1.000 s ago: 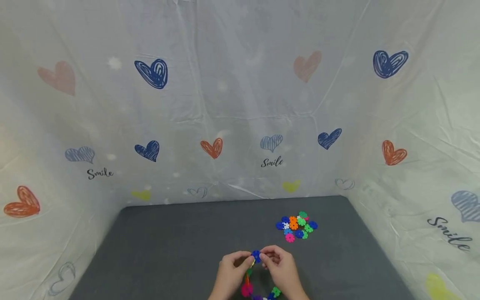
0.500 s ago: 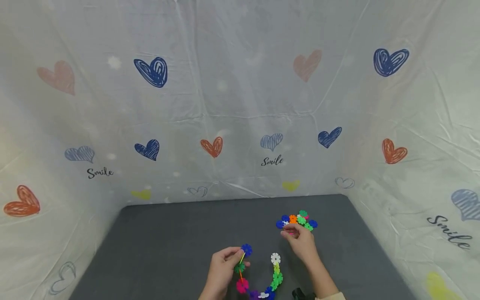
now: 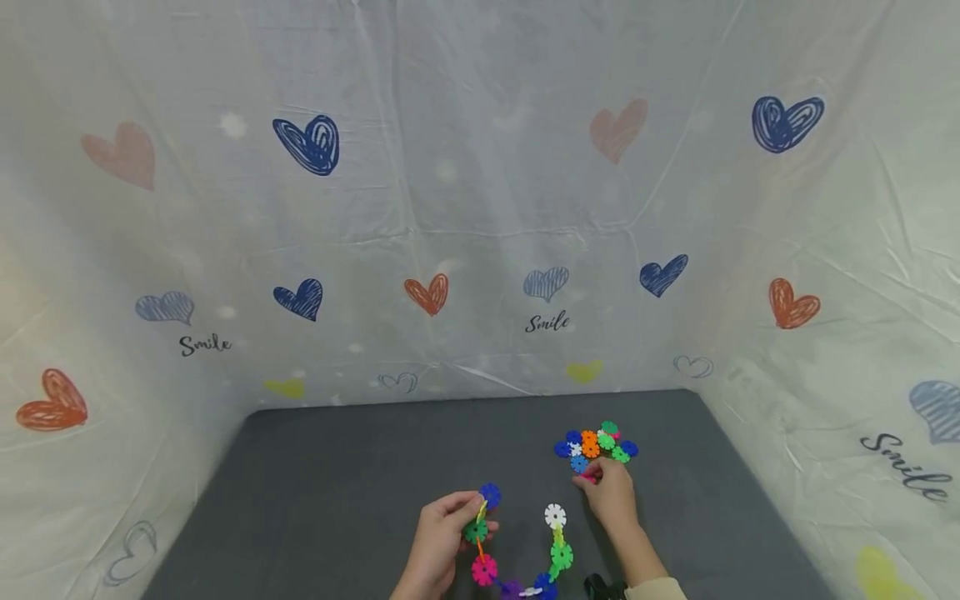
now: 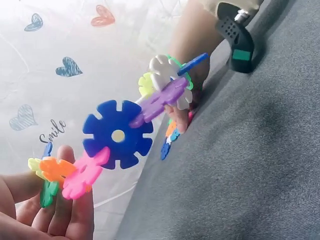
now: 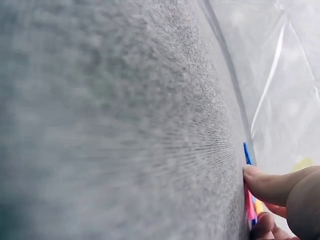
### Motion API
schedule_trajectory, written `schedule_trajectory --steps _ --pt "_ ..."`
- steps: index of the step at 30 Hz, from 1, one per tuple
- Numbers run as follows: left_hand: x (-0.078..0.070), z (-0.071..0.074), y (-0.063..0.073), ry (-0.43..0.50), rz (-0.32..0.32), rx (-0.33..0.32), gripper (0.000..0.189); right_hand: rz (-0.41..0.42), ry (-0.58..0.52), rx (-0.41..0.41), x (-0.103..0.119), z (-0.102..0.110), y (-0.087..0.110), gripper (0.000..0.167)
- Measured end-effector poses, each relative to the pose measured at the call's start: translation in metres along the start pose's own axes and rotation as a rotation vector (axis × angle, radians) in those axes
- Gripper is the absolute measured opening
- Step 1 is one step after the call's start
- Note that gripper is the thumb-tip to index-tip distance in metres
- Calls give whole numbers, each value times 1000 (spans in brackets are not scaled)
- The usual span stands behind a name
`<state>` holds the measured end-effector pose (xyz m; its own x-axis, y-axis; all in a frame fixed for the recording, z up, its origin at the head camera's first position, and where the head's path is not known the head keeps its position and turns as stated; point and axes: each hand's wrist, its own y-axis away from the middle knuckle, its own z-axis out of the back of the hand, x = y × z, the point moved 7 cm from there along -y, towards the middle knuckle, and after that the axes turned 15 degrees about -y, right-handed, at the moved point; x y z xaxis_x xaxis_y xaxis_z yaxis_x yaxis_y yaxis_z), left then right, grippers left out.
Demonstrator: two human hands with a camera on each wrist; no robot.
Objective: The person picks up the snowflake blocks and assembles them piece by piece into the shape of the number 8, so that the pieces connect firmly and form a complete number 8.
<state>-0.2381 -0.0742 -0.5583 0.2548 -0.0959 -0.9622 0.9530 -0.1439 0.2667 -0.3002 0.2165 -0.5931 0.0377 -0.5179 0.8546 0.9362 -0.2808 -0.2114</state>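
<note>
A chain of notched plastic interlocking discs [image 3: 484, 570] hangs in a U shape in the head view. My left hand [image 3: 437, 537] pinches it near its left end, by a yellow and a green disc. A blue disc [image 3: 490, 495] tops that end; a white disc [image 3: 555, 516] tops the other. In the left wrist view a large blue disc [image 4: 105, 127] sits mid-chain, beside a pink one [image 4: 85, 175]. My right hand [image 3: 615, 500] is at the near edge of a loose disc pile [image 3: 590, 448]. Its thumb and fingers pinch a pink disc [image 5: 248, 202], partly hidden by them.
A dark grey cloth-covered table [image 3: 352, 492] lies beneath, with white heart-printed sheets [image 3: 480, 183] behind and at both sides. A black device [image 3: 600, 587] is at the right wrist, by the cuff of a beige sleeve [image 3: 656, 590].
My right hand has left the chain, reached to the pile and drawn slightly back with the pink disc. The left hand has shifted slightly left with the chain, whose right end now stands apart.
</note>
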Motion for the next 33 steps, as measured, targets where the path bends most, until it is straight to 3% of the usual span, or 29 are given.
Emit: schedule_trajectory --steps 6,10,14,17,20,24,28,33 --pt "-7 3 0 52 -16 -26 33 -72 34 59 3 8 14 36" --pt "-10 6 -3 73 -22 -47 32 -118 49 170 6 6 24 29" --pt "-10 7 -1 77 -11 -68 31 -138 -74 234 18 2 32 19" --pt "-12 6 1 78 -13 -73 30 -115 -221 191 41 7 33 9" --pt "-15 6 3 64 -31 -90 29 -28 -398 144 72 12 36 8" --pt "-20 6 6 -6 -71 -146 28 65 -598 198 111 6 51 7" --pt "-26 3 10 -55 -111 -168 28 109 -629 255 135 -6 69 6" --pt "-30 -1 14 -56 -129 -155 28 166 -590 272 144 -15 75 3"
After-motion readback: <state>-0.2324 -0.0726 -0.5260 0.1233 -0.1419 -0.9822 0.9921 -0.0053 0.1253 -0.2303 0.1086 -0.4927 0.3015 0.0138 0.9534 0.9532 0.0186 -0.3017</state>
